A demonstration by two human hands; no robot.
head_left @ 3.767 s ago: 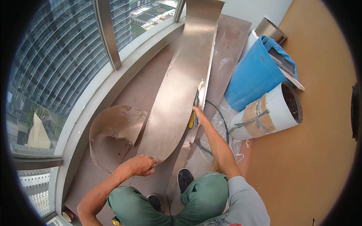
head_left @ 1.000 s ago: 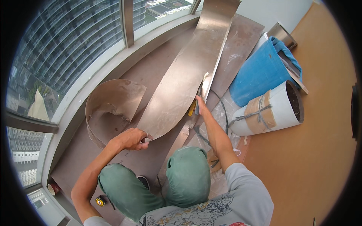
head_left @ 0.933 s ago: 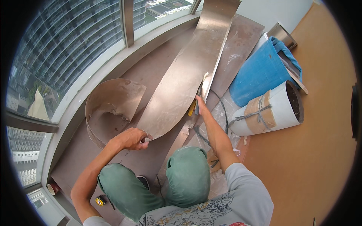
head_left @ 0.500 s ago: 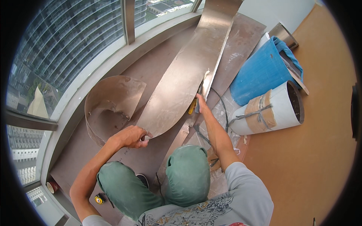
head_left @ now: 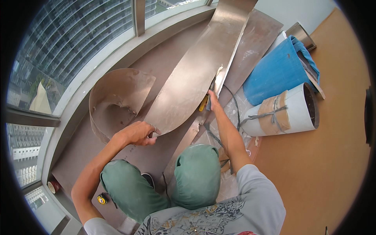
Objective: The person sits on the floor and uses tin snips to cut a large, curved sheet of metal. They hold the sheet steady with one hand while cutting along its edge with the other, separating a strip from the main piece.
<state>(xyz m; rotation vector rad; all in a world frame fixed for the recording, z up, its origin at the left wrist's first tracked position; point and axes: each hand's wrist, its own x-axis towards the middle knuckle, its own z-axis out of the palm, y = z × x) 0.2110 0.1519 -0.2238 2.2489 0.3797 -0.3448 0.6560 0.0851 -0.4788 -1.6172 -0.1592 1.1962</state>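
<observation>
A long, curved, brownish metal sheet [head_left: 188, 74] rises away from me, its far end bending upward. At its near corner my left hand [head_left: 141, 133] is closed, thumb and fingers pinching the edge. By the sheet's right edge my right hand [head_left: 213, 100] is wrapped round snips [head_left: 203, 103] with a yellow and a grey handle. The snips' jaws sit at the edge and are mostly hidden. Just beyond them the edge is split and ragged, with a narrow strip [head_left: 222, 80] at its right. My knees are bent just below the sheet.
A rolled metal sheet [head_left: 113, 90] lies at the left by the curved window ledge. On the right are a blue bin [head_left: 270, 74] and a white cylinder [head_left: 280, 114] tied with cord. A black cable [head_left: 237, 109] runs past my right arm. A tape measure [head_left: 102, 199] lies lower left.
The view has shifted slightly, so most things appear a little higher and to the right. Both hands keep their holds, with little movement against the sheet.
</observation>
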